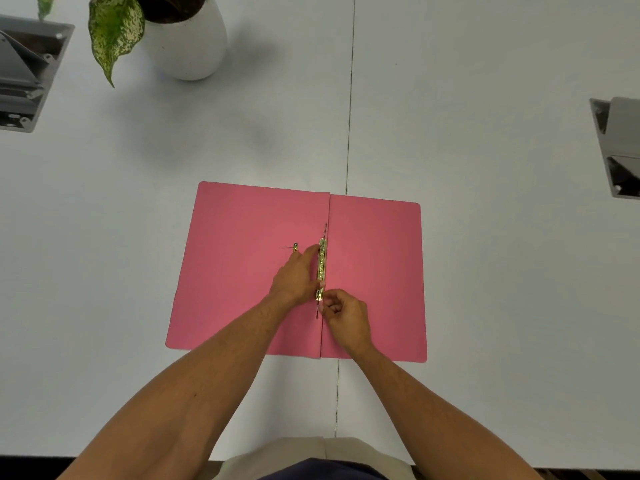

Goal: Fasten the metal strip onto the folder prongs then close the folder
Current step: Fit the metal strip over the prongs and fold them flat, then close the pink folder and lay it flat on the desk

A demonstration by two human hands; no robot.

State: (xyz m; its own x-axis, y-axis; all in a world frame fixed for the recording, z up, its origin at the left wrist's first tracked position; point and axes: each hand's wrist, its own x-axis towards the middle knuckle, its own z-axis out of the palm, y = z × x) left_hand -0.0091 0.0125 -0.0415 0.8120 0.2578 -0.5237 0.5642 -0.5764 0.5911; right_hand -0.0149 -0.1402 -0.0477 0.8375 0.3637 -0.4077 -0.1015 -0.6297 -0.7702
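On the white tabletop [485, 306] I keep the pink folder [377, 271] open at frame centre; my left hand [294, 275] pins the brass metal strip [321, 268] along the spine with flattened fingers, while my right hand [343, 313] pinches its lower end, probably seating a prong.

No legible text. Embossed marks along metal strip [321, 270] on pink folder [377, 271], too small/blurred to read.

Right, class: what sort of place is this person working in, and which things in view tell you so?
Probably an office or meeting room. A wide white table has grey cable hatches set into it, a potted plant stands on it, and a pink folder lies open.
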